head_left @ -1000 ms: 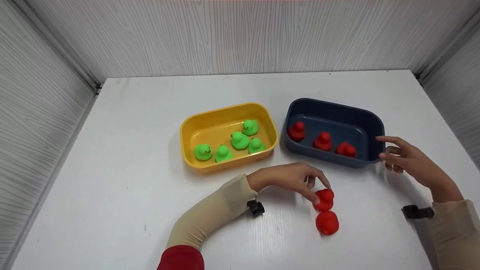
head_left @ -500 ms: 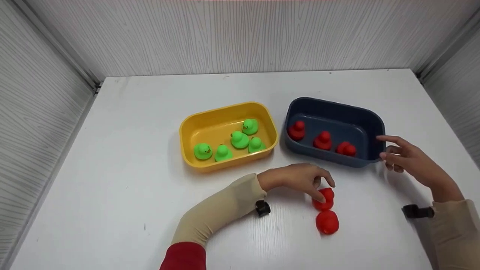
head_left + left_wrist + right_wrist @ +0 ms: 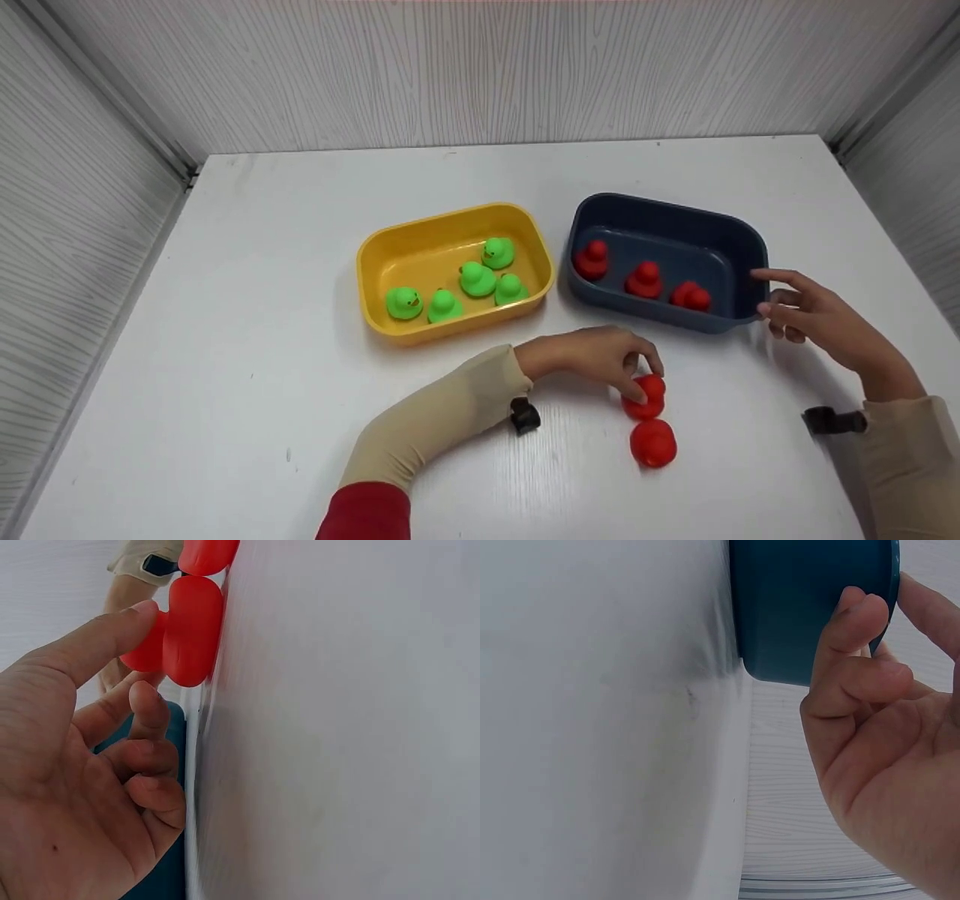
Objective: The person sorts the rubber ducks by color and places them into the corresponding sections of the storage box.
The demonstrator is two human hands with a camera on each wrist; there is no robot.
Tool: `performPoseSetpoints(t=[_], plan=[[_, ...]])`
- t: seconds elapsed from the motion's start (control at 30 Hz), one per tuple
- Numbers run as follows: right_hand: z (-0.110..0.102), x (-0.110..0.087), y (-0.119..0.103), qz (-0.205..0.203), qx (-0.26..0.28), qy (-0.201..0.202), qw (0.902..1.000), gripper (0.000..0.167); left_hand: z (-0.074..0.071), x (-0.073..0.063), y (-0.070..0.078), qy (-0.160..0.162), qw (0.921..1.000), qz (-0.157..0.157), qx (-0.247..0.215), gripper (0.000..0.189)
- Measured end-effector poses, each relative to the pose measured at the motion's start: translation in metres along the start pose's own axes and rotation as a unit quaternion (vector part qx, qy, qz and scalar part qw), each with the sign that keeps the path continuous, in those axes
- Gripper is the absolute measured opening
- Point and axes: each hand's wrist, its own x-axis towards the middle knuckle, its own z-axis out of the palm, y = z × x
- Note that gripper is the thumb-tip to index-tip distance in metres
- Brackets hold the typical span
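Note:
In the head view, my left hand (image 3: 596,354) reaches in from the left and pinches a red rubber duck (image 3: 652,388) between thumb and index finger. The left wrist view shows the thumb against the head of this duck (image 3: 193,634), the other fingers curled below. A second red duck (image 3: 653,443) lies just in front, close against the first. My right hand (image 3: 829,322) grips the right end of the navy bin (image 3: 675,316), thumb and index finger at its rim, as the right wrist view also shows; other fingers curl by the outer wall.
Red ducks (image 3: 644,281) lie inside the navy bin. To its left stands a yellow bin (image 3: 397,330) with several green ducks (image 3: 478,280). White wood-grain panels (image 3: 480,75) rise behind and beside the white table (image 3: 225,337).
My left hand has shifted slightly right and its thumb and index finger have closed onto the red duck. The right hand stays at the navy bin's end.

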Motion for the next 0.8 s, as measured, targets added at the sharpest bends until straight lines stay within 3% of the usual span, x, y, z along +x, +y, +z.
performPoseSetpoints(t=[0.33,0.57,0.8], plan=[[-0.001,0.000,-0.001,0.001,-0.018,0.000,0.9998,0.046,-0.008,-0.014,0.000,0.026,0.9988,0.035,-0.022,0.034],[-0.001,0.001,-0.001,0.005,-0.013,-0.002,0.9999,0.045,-0.027,-0.027,0.003,0.091,0.9929,0.045,-0.061,0.034],[0.001,0.001,0.001,-0.004,-0.010,0.003,0.9999,0.046,-0.041,-0.029,0.001,0.155,0.9810,0.068,-0.095,0.035]])
